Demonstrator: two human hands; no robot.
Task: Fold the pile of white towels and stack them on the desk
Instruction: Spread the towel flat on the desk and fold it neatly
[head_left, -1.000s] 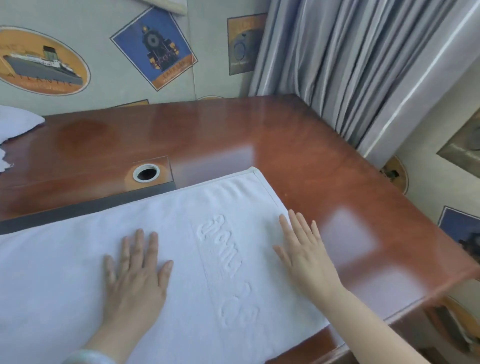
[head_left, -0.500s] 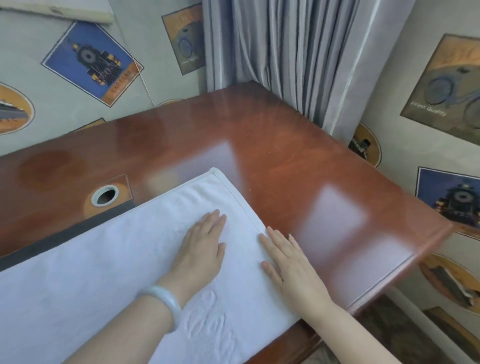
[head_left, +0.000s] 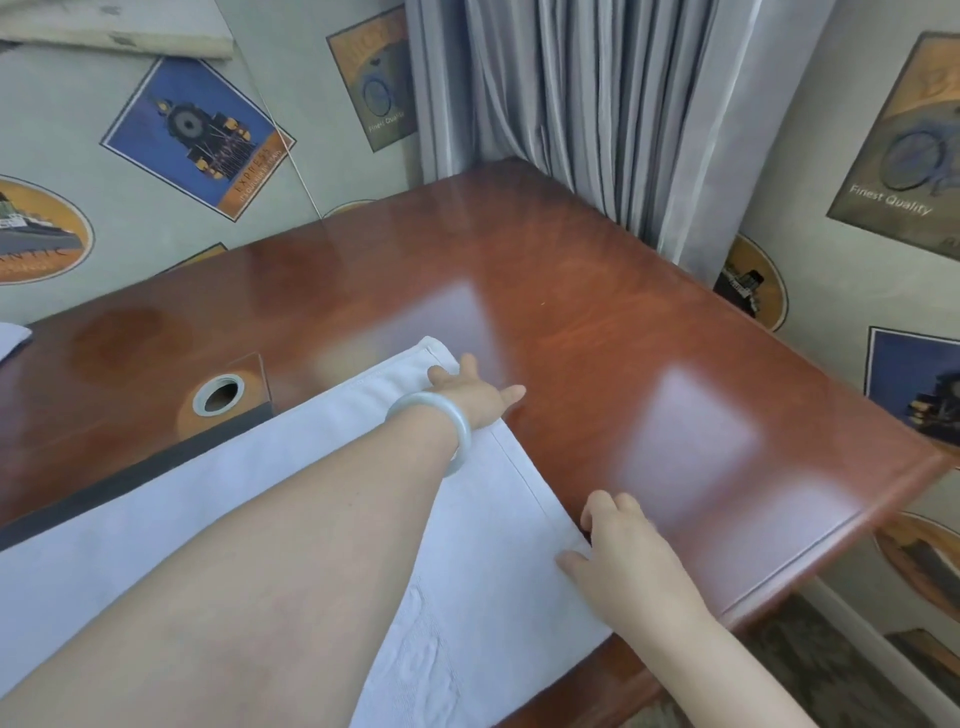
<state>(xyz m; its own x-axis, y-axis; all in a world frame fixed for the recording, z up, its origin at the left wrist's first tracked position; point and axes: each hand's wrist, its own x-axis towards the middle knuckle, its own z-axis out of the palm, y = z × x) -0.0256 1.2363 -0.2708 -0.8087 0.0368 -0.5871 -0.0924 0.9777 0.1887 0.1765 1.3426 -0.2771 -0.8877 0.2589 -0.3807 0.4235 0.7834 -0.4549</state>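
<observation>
A white towel (head_left: 249, 499) lies spread flat along the near side of the glossy red-brown desk (head_left: 649, 353), its embossed lettering near the front edge. My left hand (head_left: 475, 392), a pale bangle on its wrist, reaches across to the towel's far right corner and curls its fingers over the right hem. Nearer to me, my right hand (head_left: 618, 551) pinches the same hem, thumb on top of the cloth and fingers curled at the edge.
A round cable hole (head_left: 218, 393) in a raised dark-edged panel sits just behind the towel. A bit of another white cloth (head_left: 10, 338) shows at the far left. Grey curtains (head_left: 597, 104) hang behind the desk's back right corner. The desk's right edge drops to the floor.
Both hands were pressing flat on the towel. My left hand has slid to the far right corner, my right hand has moved to the hem, and both now curl over the edge.
</observation>
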